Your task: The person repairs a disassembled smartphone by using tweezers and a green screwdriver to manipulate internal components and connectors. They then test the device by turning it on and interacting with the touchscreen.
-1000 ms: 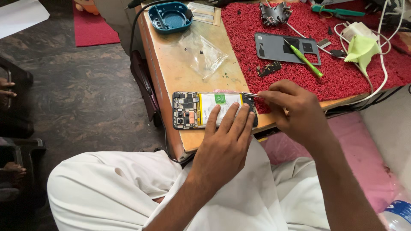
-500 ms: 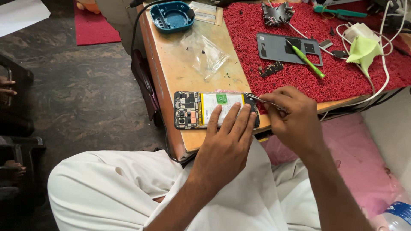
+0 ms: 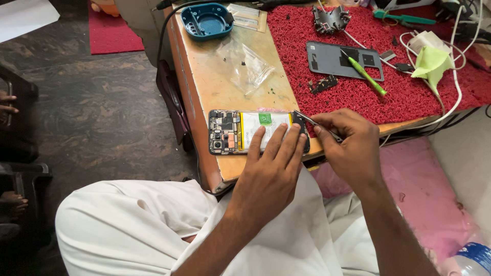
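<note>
Left hand (image 3: pixel 273 168) pressing one opened phone (image 3: pixel 240 132), right hand (image 3: pixel 348 145) gripping one tweezers (image 3: pixel 307 120)

The left hand (image 3: pixel 273 171) lies flat over the lower edge of the opened smartphone with its white battery and exposed circuit board (image 3: pixel 230 131), hiding that edge and part of the battery. The right hand (image 3: pixel 350 145) covers the rear end of the thin metal tweezers (image 3: pixel 313 122), and their tip at the phone's right end is too small to make out. The small dark specks inside the clear plastic bag (image 3: pixel 245 64) are too small to identify. The red bristly mat (image 3: pixel 327 89) is cut off by the top and right edges, as are the white cables (image 3: pixel 455 76). A blue-capped bottle (image 3: pixel 473 258) is cut off at the bottom right corner.
</note>
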